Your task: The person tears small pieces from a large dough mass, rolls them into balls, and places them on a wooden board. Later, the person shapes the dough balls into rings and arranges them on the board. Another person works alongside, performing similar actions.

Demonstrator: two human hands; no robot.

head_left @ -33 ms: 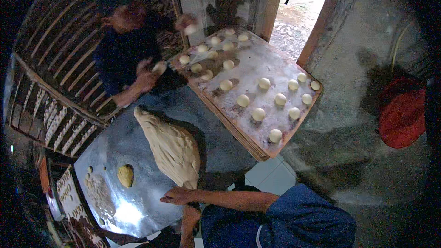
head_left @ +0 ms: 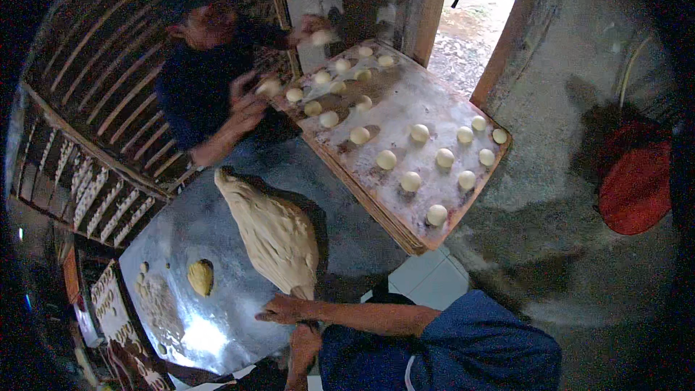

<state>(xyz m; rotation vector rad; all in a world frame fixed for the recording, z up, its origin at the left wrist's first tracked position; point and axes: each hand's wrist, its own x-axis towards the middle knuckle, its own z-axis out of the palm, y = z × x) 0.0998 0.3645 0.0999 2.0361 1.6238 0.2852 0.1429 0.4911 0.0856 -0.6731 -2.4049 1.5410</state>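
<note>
A large, long mass of pale dough (head_left: 279, 235) lies on the grey metal-topped table, its narrow tail toward me. My right hand (head_left: 284, 310) is at that tail, fingers together and pointing left; whatever they hold is hidden. Just below the right wrist, my left hand (head_left: 304, 339) is closed, in line with the tail. The right forearm covers the spot where it might meet the dough. Across the table, a co-worker's hands (head_left: 250, 101) handle dough balls, blurred by motion. Several round dough balls (head_left: 420, 132) sit on a floured board (head_left: 398, 101).
A yellowish lump (head_left: 200, 277) and scattered flour rest on the table (head_left: 246, 311) at left. Slatted racks (head_left: 108, 127) with rows of small pieces stand at far left, and another filled tray (head_left: 108, 297) nearer. A doorway (head_left: 474, 25) opens behind the board; a red object (head_left: 635, 188) is at right.
The co-worker's hands have shifted right, toward the board. The whole view has slid slightly; my hands keep almost the same place by the dough's tail.
</note>
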